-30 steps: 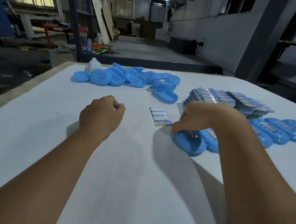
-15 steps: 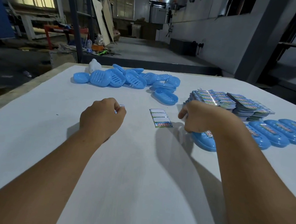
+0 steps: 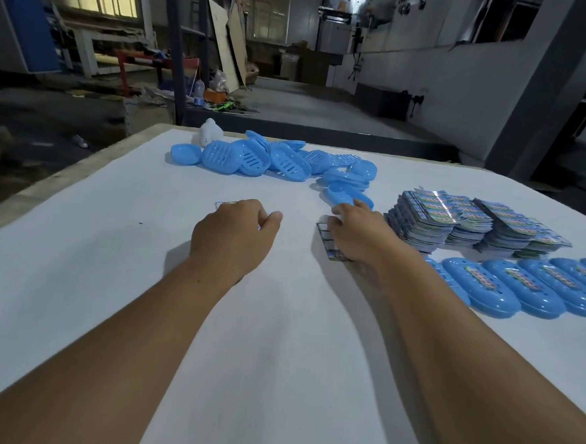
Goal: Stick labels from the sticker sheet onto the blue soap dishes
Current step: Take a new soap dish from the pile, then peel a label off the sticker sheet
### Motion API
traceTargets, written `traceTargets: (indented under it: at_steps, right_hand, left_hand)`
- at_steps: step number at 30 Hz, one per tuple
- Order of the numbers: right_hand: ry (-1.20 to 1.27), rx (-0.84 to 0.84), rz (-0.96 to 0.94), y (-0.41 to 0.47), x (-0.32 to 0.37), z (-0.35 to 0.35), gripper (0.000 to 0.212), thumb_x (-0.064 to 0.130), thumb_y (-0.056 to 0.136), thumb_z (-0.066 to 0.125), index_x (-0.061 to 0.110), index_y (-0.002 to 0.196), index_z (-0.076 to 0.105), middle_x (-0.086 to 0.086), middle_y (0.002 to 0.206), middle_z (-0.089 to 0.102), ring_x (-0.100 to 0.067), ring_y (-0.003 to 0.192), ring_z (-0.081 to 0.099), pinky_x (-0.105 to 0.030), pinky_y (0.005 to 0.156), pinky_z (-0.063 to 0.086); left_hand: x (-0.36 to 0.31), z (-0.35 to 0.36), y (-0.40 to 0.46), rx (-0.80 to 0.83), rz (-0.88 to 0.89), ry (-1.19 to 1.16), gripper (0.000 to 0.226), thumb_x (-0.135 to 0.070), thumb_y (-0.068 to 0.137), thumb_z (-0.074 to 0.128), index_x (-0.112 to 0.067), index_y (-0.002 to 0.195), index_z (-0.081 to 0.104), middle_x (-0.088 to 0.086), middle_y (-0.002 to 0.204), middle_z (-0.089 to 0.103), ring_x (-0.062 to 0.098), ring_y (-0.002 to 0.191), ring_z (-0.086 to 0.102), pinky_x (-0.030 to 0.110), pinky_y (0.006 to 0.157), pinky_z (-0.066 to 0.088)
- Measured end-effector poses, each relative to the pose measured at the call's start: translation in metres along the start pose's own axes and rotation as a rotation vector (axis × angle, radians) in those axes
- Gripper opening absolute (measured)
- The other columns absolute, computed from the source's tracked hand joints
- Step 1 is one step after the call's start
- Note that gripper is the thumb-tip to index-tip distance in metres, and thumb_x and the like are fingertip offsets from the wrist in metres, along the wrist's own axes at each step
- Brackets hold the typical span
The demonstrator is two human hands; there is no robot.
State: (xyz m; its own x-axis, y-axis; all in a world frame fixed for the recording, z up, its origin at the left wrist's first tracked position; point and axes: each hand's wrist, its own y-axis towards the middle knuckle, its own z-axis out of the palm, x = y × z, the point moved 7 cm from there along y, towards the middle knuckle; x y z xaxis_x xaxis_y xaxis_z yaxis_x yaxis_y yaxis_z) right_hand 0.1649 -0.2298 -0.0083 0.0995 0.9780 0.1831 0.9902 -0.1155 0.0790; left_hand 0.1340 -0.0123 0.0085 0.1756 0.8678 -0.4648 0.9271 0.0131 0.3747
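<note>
While both arms stretch out over the white table [image 3: 116,279], the head cam shows the left hand [image 3: 232,242] curled loosely near the middle, knuckles up. A pale slip of paper [image 3: 224,204] pokes out just past its knuckles, so it looks like the fingers are pinching something thin, but honestly I can't tell for sure what's in there.

Over on the other side, the right hand [image 3: 356,234] lies flat-ish on the sticker sheet [image 3: 331,250], fingers fairly straight and reaching toward the far edge. Its fingertips end up right by a single blue soap dish [image 3: 343,194]; whether they actually touch it I can't make out. Only the left strip of the sheet shows, the rest is under the palm.

At the far edge sits a jumbled pile of unlabelled blue soap dishes [image 3: 271,158], slotted insides facing up on several, with a small white thing [image 3: 209,132] behind them near the far left corner.

By the right edge there are thick stacks of sticker sheets [image 3: 463,218], two or three piles side by side. Just nearer than those, a tidy row of labelled dishes [image 3: 527,287] runs off the right edge, each one with a colourful label on top.
</note>
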Motion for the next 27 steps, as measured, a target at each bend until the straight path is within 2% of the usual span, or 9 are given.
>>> traceTargets:
  at_steps: [2,6,10,13,17,19,22,25,27]
  right_hand:
    - [-0.053,0.015,0.000,-0.001,0.002,0.001,0.041,0.031,0.107,0.029,0.010,0.124,0.060,-0.021,0.148,0.042,-0.037,0.131,0.039,-0.042,0.104,0.033]
    - [-0.041,-0.078,0.001,-0.007,0.005,-0.003,0.032,0.017,0.104,0.034,-0.002,0.113,0.059,-0.023,0.125,0.053,-0.037,0.112,0.044,-0.039,0.085,0.031]
    - [0.014,-0.214,0.055,-0.006,-0.002,-0.010,0.021,0.009,0.093,0.046,0.002,0.099,0.065,-0.020,0.109,0.063,-0.039,0.107,0.053,-0.032,0.075,0.035]
    - [0.091,-0.289,0.086,-0.010,-0.006,-0.020,0.029,0.008,0.086,0.051,0.014,0.104,0.073,-0.013,0.106,0.071,-0.037,0.110,0.055,-0.037,0.083,0.049]
    - [0.167,-0.353,0.084,-0.015,-0.007,-0.025,0.034,0.016,0.090,0.056,0.025,0.122,0.061,-0.004,0.115,0.070,-0.031,0.113,0.056,-0.042,0.094,0.047]
    - [0.348,-0.378,0.038,-0.014,-0.005,-0.028,0.028,0.019,0.094,0.057,0.025,0.122,0.059,0.001,0.106,0.070,-0.026,0.102,0.062,-0.039,0.090,0.049]
    - [0.660,-0.454,-0.060,-0.020,0.006,-0.042,0.023,0.019,0.096,0.060,0.025,0.119,0.060,0.012,0.089,0.066,-0.011,0.079,0.064,-0.026,0.072,0.046]
    - [0.944,-0.451,-0.084,-0.028,0.015,-0.047,0.018,0.020,0.097,0.063,0.028,0.112,0.063,0.009,0.090,0.068,-0.001,0.072,0.064,-0.025,0.069,0.051]
    - [1.136,-0.325,-0.053,-0.032,0.018,-0.040,0.016,0.018,0.098,0.064,0.029,0.110,0.065,0.002,0.093,0.072,-0.004,0.075,0.068,-0.027,0.069,0.057]
  left_hand:
    - [-0.001,0.000,0.000,-0.002,0.007,0.012,0.036,-0.054,0.098,0.046,-0.025,0.079,0.058,-0.005,0.075,0.063,0.021,0.072,0.058,0.030,0.065,0.041]
    - [-0.002,-0.001,0.000,0.002,0.012,0.020,0.039,-0.056,0.099,0.044,-0.026,0.076,0.054,-0.006,0.072,0.060,0.016,0.066,0.055,0.029,0.063,0.039]
    - [-0.002,-0.002,0.000,0.002,0.016,0.017,0.039,-0.054,0.099,0.044,-0.026,0.073,0.050,-0.006,0.072,0.060,0.016,0.067,0.055,0.029,0.063,0.038]
    - [-0.002,-0.002,0.000,-0.010,0.028,0.015,0.031,-0.050,0.099,0.048,-0.027,0.078,0.053,-0.005,0.083,0.066,0.019,0.073,0.058,0.029,0.065,0.041]
    - [-0.002,-0.001,0.000,-0.012,0.073,-0.027,0.021,-0.044,0.097,0.053,-0.028,0.083,0.057,-0.005,0.096,0.066,0.019,0.081,0.061,0.031,0.071,0.048]
    - [-0.006,-0.001,-0.001,-0.008,0.137,-0.065,0.015,-0.043,0.095,0.057,-0.028,0.101,0.059,-0.006,0.108,0.056,0.015,0.087,0.059,0.030,0.074,0.047]
    - [-0.014,0.000,-0.005,0.000,0.277,-0.138,0.056,-0.046,0.089,0.068,-0.034,0.137,0.043,-0.007,0.139,0.036,0.013,0.108,0.055,0.032,0.088,0.050]
    - [-0.021,-0.007,-0.006,-0.063,0.396,-0.122,0.082,-0.050,0.082,0.074,-0.034,0.150,0.031,-0.009,0.157,0.023,0.015,0.135,0.038,0.043,0.108,0.042]
    - [-0.023,-0.007,-0.005,-0.052,0.423,-0.097,0.090,-0.052,0.079,0.076,-0.032,0.152,0.028,-0.009,0.159,0.024,0.015,0.140,0.032,0.045,0.112,0.038]
